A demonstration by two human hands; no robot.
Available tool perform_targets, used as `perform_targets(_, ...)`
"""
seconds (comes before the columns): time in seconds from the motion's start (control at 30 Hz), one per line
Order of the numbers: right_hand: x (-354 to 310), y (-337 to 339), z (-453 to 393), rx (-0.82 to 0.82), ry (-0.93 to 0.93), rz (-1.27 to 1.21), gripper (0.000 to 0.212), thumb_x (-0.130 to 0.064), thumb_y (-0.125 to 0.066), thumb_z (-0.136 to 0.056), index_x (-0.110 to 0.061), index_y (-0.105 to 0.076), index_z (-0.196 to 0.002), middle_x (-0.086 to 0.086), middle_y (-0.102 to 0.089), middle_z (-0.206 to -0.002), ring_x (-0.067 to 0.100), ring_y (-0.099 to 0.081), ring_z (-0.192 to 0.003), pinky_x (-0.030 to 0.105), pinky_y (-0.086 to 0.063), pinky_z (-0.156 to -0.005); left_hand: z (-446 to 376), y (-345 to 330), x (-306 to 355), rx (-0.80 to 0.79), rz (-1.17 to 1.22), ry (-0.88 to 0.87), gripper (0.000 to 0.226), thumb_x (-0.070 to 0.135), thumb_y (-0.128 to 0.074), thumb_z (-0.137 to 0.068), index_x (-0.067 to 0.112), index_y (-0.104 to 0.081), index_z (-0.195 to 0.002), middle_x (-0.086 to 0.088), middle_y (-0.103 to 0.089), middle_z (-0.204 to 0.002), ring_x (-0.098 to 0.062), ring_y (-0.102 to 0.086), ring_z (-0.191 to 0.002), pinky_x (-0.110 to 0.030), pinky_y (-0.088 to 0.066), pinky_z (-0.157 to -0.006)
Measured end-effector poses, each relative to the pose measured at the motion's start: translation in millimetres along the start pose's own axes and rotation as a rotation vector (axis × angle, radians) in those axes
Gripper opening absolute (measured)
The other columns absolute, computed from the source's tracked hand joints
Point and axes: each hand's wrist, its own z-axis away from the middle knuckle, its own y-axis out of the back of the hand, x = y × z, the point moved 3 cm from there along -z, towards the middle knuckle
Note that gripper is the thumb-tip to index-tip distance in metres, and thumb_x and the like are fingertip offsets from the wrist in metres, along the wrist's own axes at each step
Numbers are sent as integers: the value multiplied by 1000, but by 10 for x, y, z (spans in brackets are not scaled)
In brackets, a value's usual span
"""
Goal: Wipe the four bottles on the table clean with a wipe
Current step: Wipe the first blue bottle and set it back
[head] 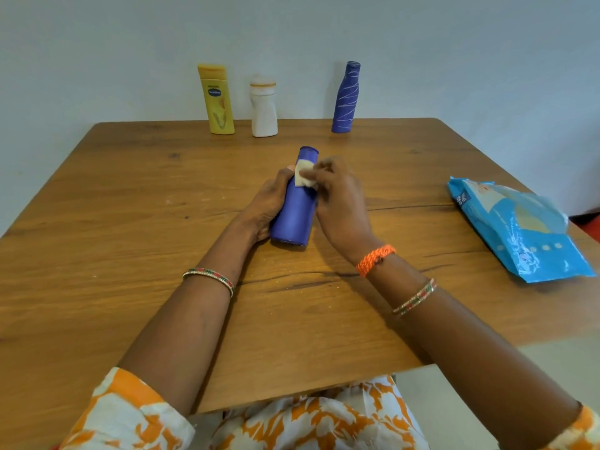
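Observation:
A plain blue bottle (293,211) stands on its base, tilted away from me, at the middle of the wooden table (130,222). My left hand (264,206) grips its left side. My right hand (337,199) presses a small white wipe (303,177) against the bottle's upper part. At the far edge stand a yellow lotion bottle (217,99), a white bottle with an orange-ringed cap (263,107), and a blue bottle with white streaks (346,97), all upright and apart from both hands.
A light-blue pack of wipes (519,228) lies flat near the table's right edge. A pale wall rises directly behind the three bottles. The table's near edge crosses just in front of my lap.

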Motion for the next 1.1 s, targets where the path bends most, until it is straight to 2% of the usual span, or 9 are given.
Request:
perform_targets(0.17, 43, 68, 44, -76, 44, 72, 29, 7, -63, -80, -5, -69, -106, 10, -61, -97, 22, -59, -85, 40, -52, -73, 18, -41, 5, -21, -7, 6, 36, 39, -35, -101, 14, -58, -91, -1, -70, -68, -13, -64, -59, -26, -54, -58)
perform_targets(0.3, 45, 148, -284, 15, 15, 111, 27, 6, -61, -81, -4, -69, -105, 11, -60, -95, 22, -58, -84, 39, -51, -73, 47, -93, 29, -82, -24, -15, 40, 39, -34, -101, 10, -59, -92, -4, -71, -69, -16, -66, -56, -27, -54, -53)
perform_targets(0.43, 9, 85, -320, 6, 76, 175, 25, 7, -63, -80, -2, -68, -103, 12, -58, -96, 22, -56, -81, 39, -52, -71, 27, -56, 13, 1, -56, -38, 41, 39, -35, -101, 9, -61, -89, -7, -70, -70, -19, -65, -55, -27, -53, -51)
perform_targets(0.57, -48, 32, -27, -97, 138, 172, 28, 8, -63, -79, -4, -68, -104, 11, -59, -96, 24, -56, -83, 39, -51, -69, -11, -20, -14, 142, -118, -62, 34, 34, -37, -100, 14, -58, -82, -5, -64, -71, -10, -61, -52, -26, -49, -54)
perform_targets(0.77, -49, 149, -256, -11, 12, 23, 27, 9, -66, -76, -10, -72, -95, 4, -68, -87, 8, -55, -71, 28, -53, -68, 28, -80, 15, 62, 129, 18, 38, 38, -35, -99, 9, -57, -88, -6, -67, -62, -17, -62, -51, -25, -52, -50)
perform_targets(0.87, -170, 63, -179, -25, 86, 42, 24, 10, -64, -75, -7, -73, -91, 8, -70, -87, 15, -60, -74, 33, -54, -68, -7, -7, -1, 128, 291, 37, 36, 37, -36, -98, 11, -55, -83, -2, -63, -56, -14, -58, -50, -21, -49, -47)
perform_targets(0.97, -260, 1, 46, -90, 185, 61, 22, 10, -64, -71, -5, -73, -85, 8, -70, -85, 24, -62, -81, 43, -52, -70, -55, 51, -8, 131, 436, 55, 37, 38, -36, -96, 10, -55, -81, -4, -59, -65, -14, -56, -55, -23, -49, -53)
perform_targets(1.03, -297, 18, 211, -135, 194, 25, 18, 0, -64, -72, -5, -73, -87, 8, -69, -88, 25, -62, -85, 43, -52, -72, -86, 101, 14, 121, 547, 70, 41, 39, -35, -95, 5, -56, -84, -7, -62, -71, -16, -60, -60, -25, -53, -58)
perform_targets(1.1, -339, 46, 339, -159, 197, 12, 19, 0, -64, -75, -5, -73, -91, 7, -69, -92, 23, -62, -86, 40, -53, -73, -92, 135, 23, 132, 628, 78, 41, 39, -37, -95, 3, -56, -86, -8, -62, -72, -17, -61, -61, -25, -54, -58)
